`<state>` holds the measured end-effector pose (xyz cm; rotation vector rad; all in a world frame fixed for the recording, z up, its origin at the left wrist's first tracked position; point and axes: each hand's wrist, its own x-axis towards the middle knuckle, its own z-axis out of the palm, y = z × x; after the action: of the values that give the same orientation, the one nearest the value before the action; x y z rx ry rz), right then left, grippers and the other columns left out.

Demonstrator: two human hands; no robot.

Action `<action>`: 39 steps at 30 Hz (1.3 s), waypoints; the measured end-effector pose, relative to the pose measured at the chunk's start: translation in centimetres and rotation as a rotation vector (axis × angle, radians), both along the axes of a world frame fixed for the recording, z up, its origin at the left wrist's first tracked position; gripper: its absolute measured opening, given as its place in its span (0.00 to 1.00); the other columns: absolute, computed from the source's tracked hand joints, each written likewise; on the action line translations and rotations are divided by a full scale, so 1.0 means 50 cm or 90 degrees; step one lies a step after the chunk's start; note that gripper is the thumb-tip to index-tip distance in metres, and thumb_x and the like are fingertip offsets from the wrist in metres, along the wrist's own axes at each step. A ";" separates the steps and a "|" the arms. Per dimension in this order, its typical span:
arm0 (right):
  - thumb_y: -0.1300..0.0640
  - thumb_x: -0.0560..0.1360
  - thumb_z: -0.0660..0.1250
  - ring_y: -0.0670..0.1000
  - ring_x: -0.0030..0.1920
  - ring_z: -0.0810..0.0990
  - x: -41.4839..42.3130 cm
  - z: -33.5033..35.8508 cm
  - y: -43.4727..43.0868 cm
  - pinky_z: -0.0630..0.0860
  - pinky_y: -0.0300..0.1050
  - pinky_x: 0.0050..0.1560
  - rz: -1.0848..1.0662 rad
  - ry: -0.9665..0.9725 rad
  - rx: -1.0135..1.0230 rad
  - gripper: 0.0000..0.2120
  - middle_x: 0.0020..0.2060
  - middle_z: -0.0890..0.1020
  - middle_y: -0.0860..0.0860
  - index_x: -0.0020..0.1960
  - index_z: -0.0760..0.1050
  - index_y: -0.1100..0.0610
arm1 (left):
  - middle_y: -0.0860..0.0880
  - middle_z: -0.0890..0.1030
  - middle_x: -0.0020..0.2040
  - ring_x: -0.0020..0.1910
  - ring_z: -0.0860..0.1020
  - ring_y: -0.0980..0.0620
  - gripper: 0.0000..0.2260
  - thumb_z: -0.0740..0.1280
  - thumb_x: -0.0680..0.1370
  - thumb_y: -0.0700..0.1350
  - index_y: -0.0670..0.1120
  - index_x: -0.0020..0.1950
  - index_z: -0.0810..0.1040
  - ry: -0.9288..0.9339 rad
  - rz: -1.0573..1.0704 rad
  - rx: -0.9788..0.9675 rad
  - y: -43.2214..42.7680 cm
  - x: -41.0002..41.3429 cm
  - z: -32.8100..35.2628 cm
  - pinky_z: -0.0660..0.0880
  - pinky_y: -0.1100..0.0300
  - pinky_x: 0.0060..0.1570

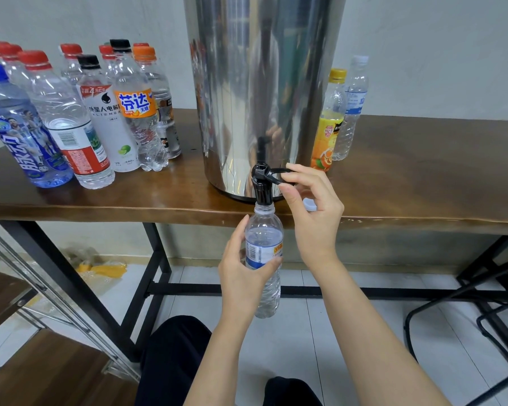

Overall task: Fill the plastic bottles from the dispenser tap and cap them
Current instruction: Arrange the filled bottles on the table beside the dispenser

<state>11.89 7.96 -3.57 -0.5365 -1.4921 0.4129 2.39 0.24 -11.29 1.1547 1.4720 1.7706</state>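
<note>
A tall steel dispenser [261, 83] stands on the wooden table [408, 186], its black tap [262, 186] hanging over the front edge. My left hand [241, 271] grips an uncapped clear bottle [265, 259] with a blue-white label, its mouth right under the tap spout. My right hand [308, 206] pinches the tap's black lever [277, 172] between thumb and forefinger. A white cap [309, 204] lies on the table behind my right hand, partly hidden.
Several capped bottles [71, 118] crowd the table's left side. Two more bottles, a yellow-capped orange one [327, 121] and a clear one [353, 106], stand right of the dispenser. Black table legs [156, 288] and a stool frame [481, 317] are below.
</note>
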 end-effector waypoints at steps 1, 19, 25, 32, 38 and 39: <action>0.60 0.76 0.69 0.39 0.52 0.79 0.000 0.000 0.000 0.75 0.36 0.51 0.000 0.000 -0.001 0.05 0.53 0.81 0.51 0.51 0.80 0.55 | 0.53 0.76 0.68 0.67 0.75 0.52 0.41 0.80 0.66 0.36 0.67 0.68 0.67 0.000 0.000 -0.001 0.000 0.000 0.000 0.76 0.49 0.64; 0.63 0.76 0.70 0.40 0.54 0.79 0.000 -0.002 0.001 0.75 0.36 0.52 0.009 0.000 -0.004 0.06 0.53 0.82 0.52 0.52 0.80 0.55 | 0.54 0.76 0.68 0.67 0.75 0.55 0.41 0.80 0.67 0.36 0.66 0.68 0.67 0.010 0.005 -0.008 -0.001 -0.001 0.003 0.76 0.52 0.64; 0.62 0.76 0.70 0.42 0.54 0.79 -0.001 -0.002 0.001 0.75 0.37 0.52 0.013 0.003 -0.003 0.06 0.53 0.82 0.52 0.52 0.80 0.55 | 0.54 0.76 0.68 0.66 0.75 0.55 0.41 0.80 0.67 0.36 0.66 0.68 0.67 0.015 0.004 -0.008 -0.002 -0.001 0.005 0.77 0.56 0.63; 0.62 0.76 0.70 0.42 0.54 0.79 0.000 -0.002 0.004 0.75 0.38 0.52 0.015 0.005 0.001 0.06 0.53 0.82 0.52 0.52 0.80 0.55 | 0.54 0.77 0.68 0.66 0.76 0.54 0.41 0.80 0.66 0.35 0.67 0.67 0.67 0.005 0.005 -0.004 -0.002 -0.002 0.004 0.77 0.51 0.64; 0.61 0.76 0.70 0.41 0.54 0.79 0.000 -0.003 0.003 0.75 0.36 0.52 0.015 0.002 0.008 0.06 0.53 0.81 0.50 0.52 0.80 0.55 | 0.54 0.77 0.68 0.66 0.76 0.54 0.41 0.80 0.66 0.35 0.67 0.68 0.67 0.006 0.001 -0.002 -0.001 -0.002 0.004 0.77 0.50 0.64; 0.61 0.76 0.70 0.42 0.54 0.79 0.000 -0.003 0.003 0.75 0.36 0.52 0.015 0.002 0.008 0.06 0.53 0.81 0.50 0.52 0.80 0.55 | 0.54 0.77 0.68 0.66 0.76 0.53 0.41 0.80 0.66 0.35 0.67 0.68 0.67 0.006 0.000 -0.001 0.000 -0.002 0.003 0.77 0.50 0.64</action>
<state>11.91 8.10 -3.70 -0.5087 -1.4988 0.4232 2.27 0.22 -11.12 1.1633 1.4789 1.7663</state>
